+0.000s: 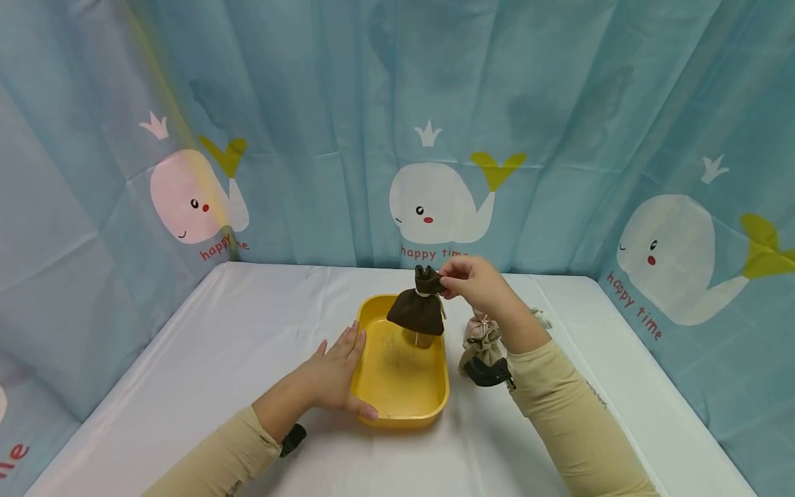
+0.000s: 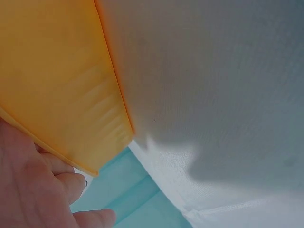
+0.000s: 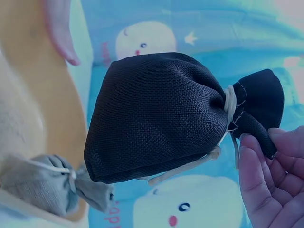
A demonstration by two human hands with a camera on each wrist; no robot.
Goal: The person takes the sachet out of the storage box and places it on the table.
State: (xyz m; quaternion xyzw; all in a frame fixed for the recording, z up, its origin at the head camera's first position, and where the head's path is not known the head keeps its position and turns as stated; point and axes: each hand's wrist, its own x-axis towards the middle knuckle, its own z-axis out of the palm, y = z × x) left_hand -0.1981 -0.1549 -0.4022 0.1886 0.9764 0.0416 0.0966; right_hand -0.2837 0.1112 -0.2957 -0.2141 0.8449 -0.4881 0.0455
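My right hand [image 1: 478,279] pinches the gathered neck of a dark brown drawstring pouch [image 1: 417,312], tied with pale cord. The pouch hangs above the far right part of a yellow tray [image 1: 397,407]. In the right wrist view, thumb and fingertips hold the cloth of the dark pouch [image 3: 156,114] beyond its cord. My left hand [image 1: 335,373] lies along the tray's left side, fingers extended over the rim. Below the dark pouch, a small tan pouch [image 1: 424,339] is in the tray, partly hidden; it looks grey [image 3: 40,185] in the right wrist view.
To the right of the tray, an olive-beige pouch [image 1: 483,345] and a pinkish one [image 1: 478,321] sit close together, partly behind my right forearm. A pale item [image 1: 540,317] shows beyond that arm. A white cloth [image 1: 261,331] covers the table, and a blue whale-print curtain [image 1: 323,138] hangs behind.
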